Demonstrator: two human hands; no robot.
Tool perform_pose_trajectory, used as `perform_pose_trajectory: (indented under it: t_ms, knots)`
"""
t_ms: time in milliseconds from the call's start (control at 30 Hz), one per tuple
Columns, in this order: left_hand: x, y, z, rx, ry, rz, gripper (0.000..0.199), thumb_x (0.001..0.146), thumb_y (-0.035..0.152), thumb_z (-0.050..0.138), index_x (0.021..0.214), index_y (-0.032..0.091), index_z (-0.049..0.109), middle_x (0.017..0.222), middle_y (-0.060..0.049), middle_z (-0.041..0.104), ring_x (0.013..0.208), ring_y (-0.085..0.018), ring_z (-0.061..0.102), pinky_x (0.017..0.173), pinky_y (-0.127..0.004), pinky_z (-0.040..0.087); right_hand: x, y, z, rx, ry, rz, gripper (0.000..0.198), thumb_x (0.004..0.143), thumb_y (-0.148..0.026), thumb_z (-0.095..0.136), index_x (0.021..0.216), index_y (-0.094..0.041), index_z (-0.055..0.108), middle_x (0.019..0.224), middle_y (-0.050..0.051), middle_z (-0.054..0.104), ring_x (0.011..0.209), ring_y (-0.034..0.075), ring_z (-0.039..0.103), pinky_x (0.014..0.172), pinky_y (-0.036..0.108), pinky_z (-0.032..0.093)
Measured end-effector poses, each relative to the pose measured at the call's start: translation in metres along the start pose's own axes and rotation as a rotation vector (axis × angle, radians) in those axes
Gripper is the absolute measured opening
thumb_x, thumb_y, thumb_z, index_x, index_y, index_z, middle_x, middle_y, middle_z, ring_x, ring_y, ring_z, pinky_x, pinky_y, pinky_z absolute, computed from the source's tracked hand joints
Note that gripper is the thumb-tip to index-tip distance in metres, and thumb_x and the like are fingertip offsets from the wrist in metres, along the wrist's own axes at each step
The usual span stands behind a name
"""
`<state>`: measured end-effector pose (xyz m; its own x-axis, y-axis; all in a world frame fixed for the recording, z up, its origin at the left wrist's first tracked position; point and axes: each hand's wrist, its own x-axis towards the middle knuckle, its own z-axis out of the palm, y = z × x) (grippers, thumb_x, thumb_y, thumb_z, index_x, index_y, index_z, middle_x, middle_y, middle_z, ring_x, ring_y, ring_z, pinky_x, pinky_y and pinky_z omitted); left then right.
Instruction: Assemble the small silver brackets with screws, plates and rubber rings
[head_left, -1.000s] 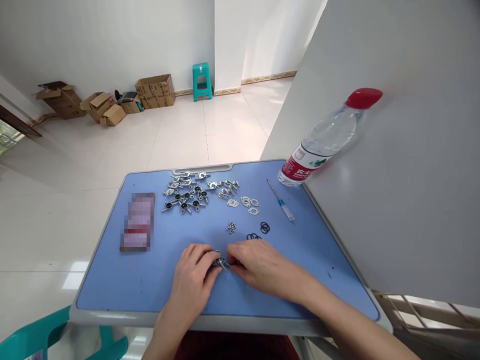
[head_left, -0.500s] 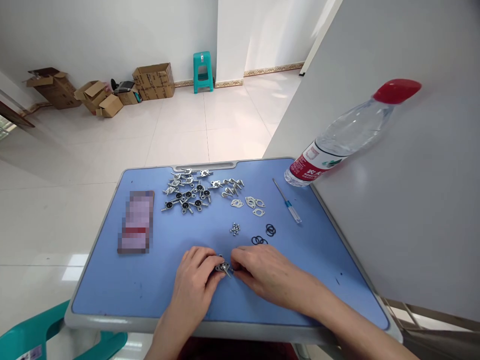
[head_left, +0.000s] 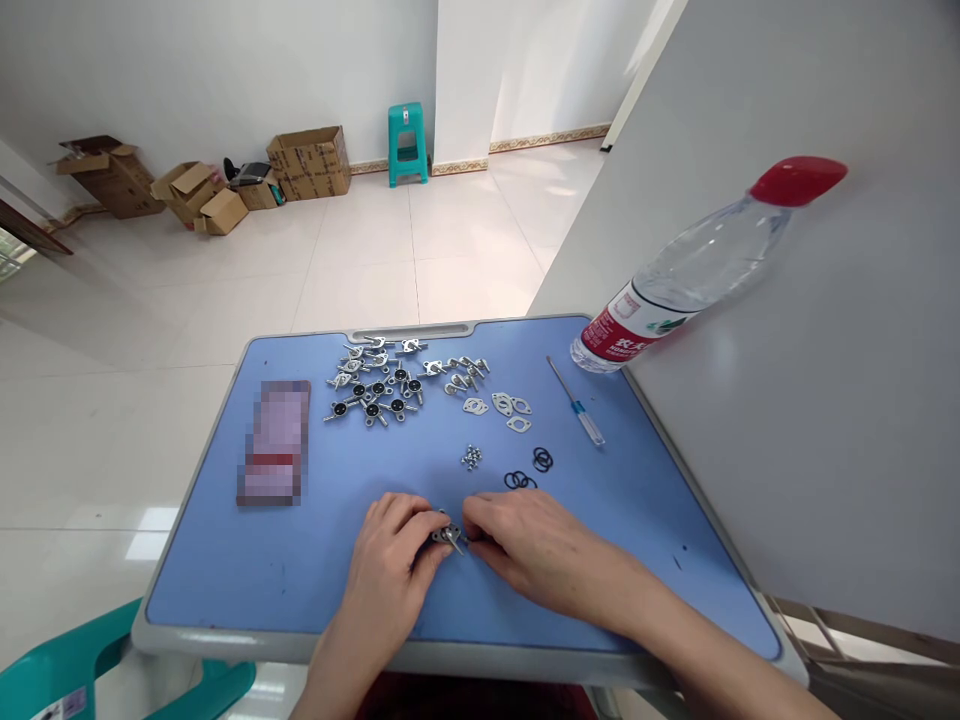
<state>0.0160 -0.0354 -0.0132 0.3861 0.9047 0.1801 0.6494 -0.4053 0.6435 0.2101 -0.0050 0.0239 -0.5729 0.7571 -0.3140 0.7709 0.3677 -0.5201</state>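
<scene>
Near the front of the blue table, my left hand [head_left: 394, 555] pinches a small metal flanged fitting [head_left: 448, 535] between thumb and fingers. A thin stem sticks out of the fitting towards me. Close on its right, my right hand [head_left: 517, 540] has thumb and fingertips pressed together; whatever is in them is too small and hidden to name. Beyond the hands lie a little heap of screws [head_left: 471, 457], black rubber rings [head_left: 520, 481] and flat oval gaskets [head_left: 518, 424]. Farther back are several more metal fittings [head_left: 378, 388], some with black round faces up.
A screwdriver [head_left: 576, 402] with a clear handle lies on the right. A large water bottle [head_left: 675, 270] stands at the back right corner, beside a grey panel [head_left: 825, 400]. On the left lies a blurred flat object [head_left: 274, 440]. Cardboard boxes [head_left: 309, 162] and a green stool [head_left: 407, 145] are by the wall.
</scene>
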Motion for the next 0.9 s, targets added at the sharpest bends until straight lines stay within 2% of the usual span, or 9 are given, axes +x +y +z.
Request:
perform_pose_trajectory:
  t_ms: [267,400,600,667,900]
  knots:
    - [0.0,-0.001,0.0,-0.014,-0.013,-0.006,0.015,0.096,0.022,0.05,0.1,0.023,0.065,0.097,-0.006,0.064,0.089,-0.022,0.057,0.076,-0.037,0.049,0.0,-0.002,0.001,0.004,-0.006,0.002,0.016,0.087,-0.009,0.051,0.074,-0.019,0.054,0.069,0.0,0.063,0.059,0.014,0.053,0.054,0.027,0.026]
    - [0.0,-0.001,0.0,-0.006,-0.014,0.016,0.014,0.096,0.023,0.051,0.1,0.022,0.064,0.096,-0.006,0.065,0.088,-0.022,0.057,0.076,-0.037,0.049,-0.001,0.002,-0.008,0.05,-0.012,0.017,0.014,0.085,-0.009,0.055,0.076,-0.019,0.058,0.073,0.0,0.065,0.065,0.015,0.057,0.057,0.026,0.03]
    - [0.0,-0.004,0.001,-0.001,0.023,0.059,0.012,0.096,0.022,0.052,0.099,0.02,0.064,0.095,-0.006,0.065,0.085,-0.022,0.058,0.074,-0.037,0.049,0.001,0.018,-0.027,0.018,0.173,0.147,0.017,0.088,-0.008,0.05,0.08,-0.019,0.06,0.081,0.001,0.065,0.07,0.015,0.057,0.062,0.026,0.034]
    - [0.0,-0.005,0.001,-0.001,0.03,0.065,0.012,0.095,0.022,0.053,0.098,0.02,0.064,0.094,-0.006,0.065,0.085,-0.022,0.057,0.074,-0.037,0.049,0.005,0.022,-0.026,-0.013,0.232,0.168,0.017,0.09,-0.009,0.049,0.084,-0.018,0.062,0.085,0.002,0.065,0.073,0.016,0.058,0.064,0.027,0.034]
    - [0.0,-0.004,0.001,-0.003,0.021,0.058,0.011,0.094,0.019,0.054,0.098,0.02,0.064,0.095,-0.005,0.065,0.087,-0.022,0.057,0.075,-0.037,0.05,0.018,0.024,-0.011,-0.062,0.299,0.209,0.014,0.093,-0.012,0.051,0.091,-0.018,0.063,0.095,0.004,0.067,0.076,0.016,0.06,0.063,0.027,0.033]
